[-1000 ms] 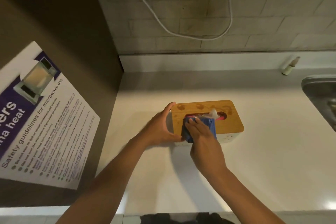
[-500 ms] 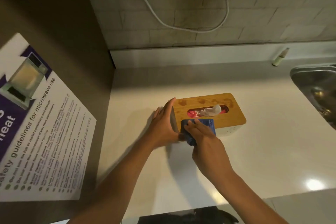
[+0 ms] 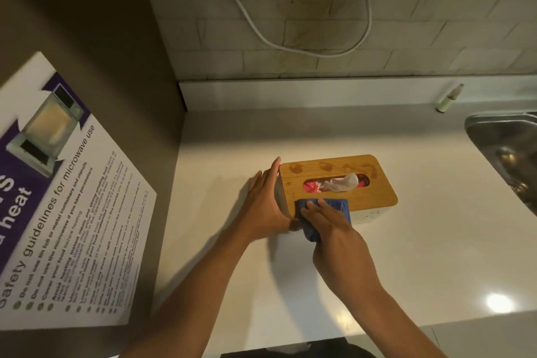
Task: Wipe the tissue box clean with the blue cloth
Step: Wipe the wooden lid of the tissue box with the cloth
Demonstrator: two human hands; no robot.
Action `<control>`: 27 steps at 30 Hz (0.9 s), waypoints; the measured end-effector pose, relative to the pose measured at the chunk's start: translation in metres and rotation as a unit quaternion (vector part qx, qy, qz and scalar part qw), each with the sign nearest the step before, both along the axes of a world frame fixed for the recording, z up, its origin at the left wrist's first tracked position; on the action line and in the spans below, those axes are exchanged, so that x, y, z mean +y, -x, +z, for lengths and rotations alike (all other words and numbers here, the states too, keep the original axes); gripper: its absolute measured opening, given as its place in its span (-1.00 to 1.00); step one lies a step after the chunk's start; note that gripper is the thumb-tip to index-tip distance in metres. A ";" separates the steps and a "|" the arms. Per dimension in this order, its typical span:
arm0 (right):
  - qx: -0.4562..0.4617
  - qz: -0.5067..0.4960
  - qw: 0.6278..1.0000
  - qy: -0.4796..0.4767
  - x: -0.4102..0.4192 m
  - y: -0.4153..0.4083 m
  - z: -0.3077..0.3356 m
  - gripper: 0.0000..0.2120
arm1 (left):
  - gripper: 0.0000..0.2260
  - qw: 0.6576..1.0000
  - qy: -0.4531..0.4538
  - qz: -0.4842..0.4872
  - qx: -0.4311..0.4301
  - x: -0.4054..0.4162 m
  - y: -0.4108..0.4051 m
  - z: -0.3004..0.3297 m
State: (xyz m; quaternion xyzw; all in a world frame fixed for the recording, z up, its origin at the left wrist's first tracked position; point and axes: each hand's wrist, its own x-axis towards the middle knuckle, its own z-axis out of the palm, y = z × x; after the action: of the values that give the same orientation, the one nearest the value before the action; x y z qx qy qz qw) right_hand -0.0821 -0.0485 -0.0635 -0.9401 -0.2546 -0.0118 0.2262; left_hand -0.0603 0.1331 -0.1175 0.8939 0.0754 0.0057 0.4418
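The tissue box [image 3: 369,183] has a wooden lid with several damp marks along its far edge and a white base; it stands on the pale counter [image 3: 436,241]. A white tissue [image 3: 343,183] sticks out of the lid's slot. My left hand [image 3: 266,203] is pressed flat against the box's left end. Over the box's near left corner and front side lies the blue cloth [image 3: 337,205], held there by my right hand [image 3: 331,227]. Part of the cloth hangs down the front, under my fingers.
A brown side wall [image 3: 87,38] with a microwave safety poster [image 3: 58,227] closes off the left. A steel sink [image 3: 505,148] sits at the right edge, with a small white bottle [image 3: 449,97] on the back ledge. A white cable [image 3: 290,46] hangs on the brick wall.
My right hand has drawn the blue cloth from the lid beside the slot down to the box's near edge and front side. My left hand stays on the box's left end.
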 end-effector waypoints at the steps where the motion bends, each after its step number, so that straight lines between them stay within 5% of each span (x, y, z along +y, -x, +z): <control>1: -0.002 -0.008 1.000 0.001 -0.002 -0.004 0.001 -0.39 | 0.22 1.000 -0.010 0.003 -0.007 0.000 0.000 -0.001; 10: -0.019 0.003 1.000 0.014 0.025 0.001 0.005 -0.41 | 0.02 1.000 0.010 0.009 -0.009 0.000 -0.005 -0.002; 18: -0.039 -0.011 0.999 0.022 0.029 -0.014 0.012 -0.48 | 0.21 1.000 0.003 -0.012 -0.018 0.003 -0.007 -0.005; 22: -0.030 0.022 0.999 0.035 0.030 -0.004 0.010 -0.41 | -0.09 0.999 0.009 0.001 -0.032 0.003 -0.009 -0.008; 27: -0.012 0.012 1.000 0.023 0.010 -0.010 0.004 -0.39 | 0.20 0.998 0.048 -0.015 -0.026 0.004 -0.007 -0.006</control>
State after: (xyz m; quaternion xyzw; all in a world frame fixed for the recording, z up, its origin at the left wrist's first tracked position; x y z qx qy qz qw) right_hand -0.0721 -0.0387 -0.0594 -0.9416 -0.2690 -0.0141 0.2019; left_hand -0.0537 0.1367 -0.1233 0.8722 0.0507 0.0182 0.4862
